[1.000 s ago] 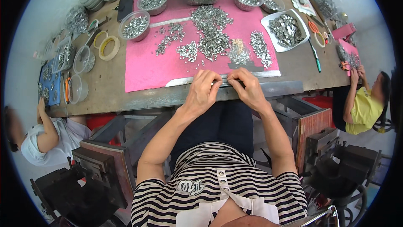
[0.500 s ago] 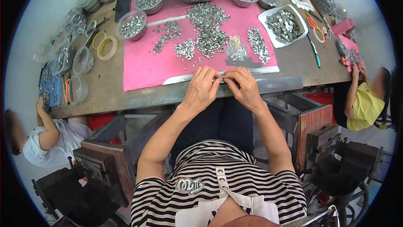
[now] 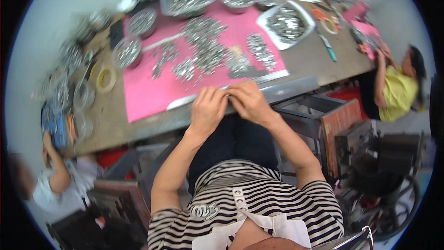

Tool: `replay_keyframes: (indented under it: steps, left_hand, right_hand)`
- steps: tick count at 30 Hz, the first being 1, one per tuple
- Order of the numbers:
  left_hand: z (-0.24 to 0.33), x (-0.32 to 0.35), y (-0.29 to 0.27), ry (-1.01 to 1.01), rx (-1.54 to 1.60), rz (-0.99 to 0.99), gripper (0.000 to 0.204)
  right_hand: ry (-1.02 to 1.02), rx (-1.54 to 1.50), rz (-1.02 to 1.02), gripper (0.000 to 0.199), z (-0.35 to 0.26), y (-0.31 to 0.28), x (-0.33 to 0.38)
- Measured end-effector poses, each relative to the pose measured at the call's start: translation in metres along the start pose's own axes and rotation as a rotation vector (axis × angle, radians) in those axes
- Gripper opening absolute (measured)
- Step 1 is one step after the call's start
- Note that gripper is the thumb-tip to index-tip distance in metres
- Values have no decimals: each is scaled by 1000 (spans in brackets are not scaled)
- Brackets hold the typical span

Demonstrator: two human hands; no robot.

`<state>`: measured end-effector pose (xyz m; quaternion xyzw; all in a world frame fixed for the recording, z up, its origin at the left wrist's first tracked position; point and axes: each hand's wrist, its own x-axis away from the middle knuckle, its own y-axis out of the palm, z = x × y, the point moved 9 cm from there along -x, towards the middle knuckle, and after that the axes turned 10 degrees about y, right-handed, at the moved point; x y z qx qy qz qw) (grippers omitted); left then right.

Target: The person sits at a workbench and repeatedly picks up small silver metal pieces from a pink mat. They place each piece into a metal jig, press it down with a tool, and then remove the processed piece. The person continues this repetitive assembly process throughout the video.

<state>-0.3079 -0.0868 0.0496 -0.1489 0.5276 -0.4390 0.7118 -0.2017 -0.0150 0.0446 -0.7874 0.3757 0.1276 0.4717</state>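
Note:
My left hand (image 3: 208,110) and my right hand (image 3: 249,103) meet at the near edge of the pink mat (image 3: 141,97), thumbs and fingers pinched together. Whatever sits between the fingertips is too small and covered to name. Just beyond them lies a small heap of shiny metal pieces (image 3: 184,68), with a larger heap (image 3: 203,49) behind it. Thin silvery pieces (image 3: 238,61) lie by a dark grey strip (image 3: 255,73), and another row of metal pieces (image 3: 261,51) is to their right.
Clear tubs (image 3: 188,4) and a white tray (image 3: 287,25) of metal parts line the back. Tape rolls (image 3: 106,80) lie left, a green-handled tool (image 3: 331,52) right. One person (image 3: 400,88) works at the right, another (image 3: 53,176) at the left. A metal bar (image 3: 296,89) runs along the edge.
The view has turned, so the table appears tilted and shifted left. My hands stay together, now with the right hand more over the left fingertips. The picture is blurred by motion.

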Motion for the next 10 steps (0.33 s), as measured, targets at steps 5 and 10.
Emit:
replay_keyframes:
  steps: [5, 10]
  left_hand:
    - [-1, 20, -6, 155, -186, -34, 29]
    - [-24, 32, -23, 16, -149, 25, 59]
  right_hand:
    - [216, -115, -131, 50, 30, -9, 3]
    - [336, -125, -482, 66, 52, -10, 15]
